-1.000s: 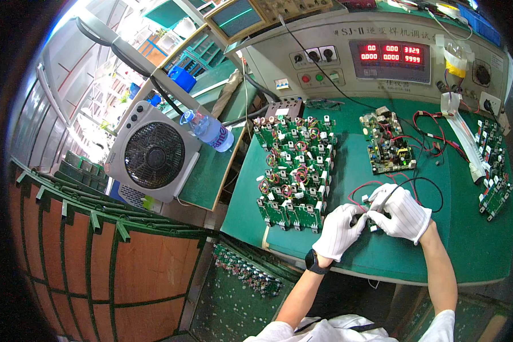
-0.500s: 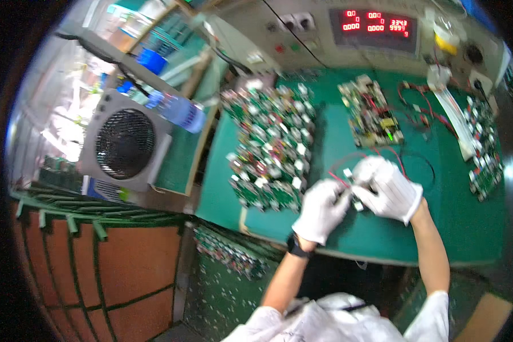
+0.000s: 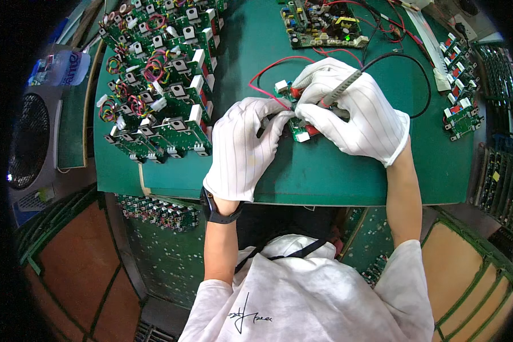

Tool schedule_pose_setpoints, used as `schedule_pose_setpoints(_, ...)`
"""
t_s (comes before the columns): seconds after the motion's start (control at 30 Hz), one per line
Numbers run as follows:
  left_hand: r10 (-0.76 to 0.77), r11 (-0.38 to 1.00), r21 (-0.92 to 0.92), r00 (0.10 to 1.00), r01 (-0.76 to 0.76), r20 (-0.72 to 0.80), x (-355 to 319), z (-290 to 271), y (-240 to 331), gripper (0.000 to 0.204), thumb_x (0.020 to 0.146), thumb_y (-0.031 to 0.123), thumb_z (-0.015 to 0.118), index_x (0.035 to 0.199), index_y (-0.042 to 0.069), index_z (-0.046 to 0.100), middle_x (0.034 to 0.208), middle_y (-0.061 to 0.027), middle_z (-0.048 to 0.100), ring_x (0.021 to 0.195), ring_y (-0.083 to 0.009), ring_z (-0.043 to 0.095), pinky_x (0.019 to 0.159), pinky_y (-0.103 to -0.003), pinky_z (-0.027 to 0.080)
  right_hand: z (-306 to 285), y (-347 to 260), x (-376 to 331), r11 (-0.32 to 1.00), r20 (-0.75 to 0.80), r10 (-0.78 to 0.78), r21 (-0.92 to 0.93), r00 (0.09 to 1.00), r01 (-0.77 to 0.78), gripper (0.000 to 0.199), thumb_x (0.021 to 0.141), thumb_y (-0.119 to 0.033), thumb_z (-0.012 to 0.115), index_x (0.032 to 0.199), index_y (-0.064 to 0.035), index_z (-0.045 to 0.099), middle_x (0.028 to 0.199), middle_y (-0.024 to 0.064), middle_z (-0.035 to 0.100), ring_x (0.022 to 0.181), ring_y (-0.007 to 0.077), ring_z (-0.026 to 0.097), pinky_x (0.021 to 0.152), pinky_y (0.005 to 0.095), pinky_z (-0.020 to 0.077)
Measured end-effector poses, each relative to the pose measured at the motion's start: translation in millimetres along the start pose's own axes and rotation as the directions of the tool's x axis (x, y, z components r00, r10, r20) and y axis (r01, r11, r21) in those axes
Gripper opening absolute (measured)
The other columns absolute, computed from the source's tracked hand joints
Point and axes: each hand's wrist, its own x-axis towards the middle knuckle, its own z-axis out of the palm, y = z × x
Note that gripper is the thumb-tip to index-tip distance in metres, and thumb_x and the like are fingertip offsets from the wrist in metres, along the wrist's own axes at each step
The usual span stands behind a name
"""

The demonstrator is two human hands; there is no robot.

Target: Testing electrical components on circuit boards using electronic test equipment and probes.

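Both my hands wear white striped gloves over a green mat (image 3: pixel 336 171). My left hand (image 3: pixel 246 147) presses down on a small green circuit board (image 3: pixel 297 128) with white connectors and holds a dark probe against it. My right hand (image 3: pixel 353 108) grips a grey pen-like test probe (image 3: pixel 341 88) whose tip touches the same board. A red wire (image 3: pixel 268 68) and a black wire (image 3: pixel 407 60) loop away from the probes toward the back.
Several green circuit boards with white parts (image 3: pixel 159 80) lie in rows at the left. Another board (image 3: pixel 322 23) sits at the back, more boards (image 3: pixel 459 111) at the right. A grey fan (image 3: pixel 28 142) and a plastic bottle (image 3: pixel 60 65) are far left.
The view has tilted down and closer to the hands; the tester panel at the back has left the picture. My hands stay on the small board with the probes.
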Motion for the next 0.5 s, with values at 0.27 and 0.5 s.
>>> schedule_pose_setpoints(0.27,0.021,0.999,0.037,1.000,-0.021,-0.003,8.6,-3.0,-4.5,0.014,0.088,0.015,0.078,0.096,0.008,0.069,0.091,-0.0105,0.070,0.084,-0.0322,0.067,0.073,-0.042,0.053,-0.8,4.4,10.2,0.999,0.008,-0.010,0.035,1.000,0.010,0.015,0.084,-0.013,0.078,0.090,-0.0008,0.072,0.091,0.0162,0.071,0.085,0.0351,0.068,0.077,0.0409,0.0549)
schedule_pose_setpoints(0.5,0.008,0.999,0.046,1.000,-0.007,-0.019,8.4,-13.5,1.9,0.015,0.091,0.020,0.073,0.087,0.006,0.068,0.081,-0.0159,0.065,0.076,-0.0368,0.064,0.068,-0.047,0.052,1.1,-7.3,18.1,0.999,0.033,0.020,0.040,0.999,-0.022,0.014,0.083,-0.014,0.078,0.079,-0.0066,0.067,0.086,0.0152,0.067,0.084,0.0375,0.064,0.075,0.0470,0.0503)
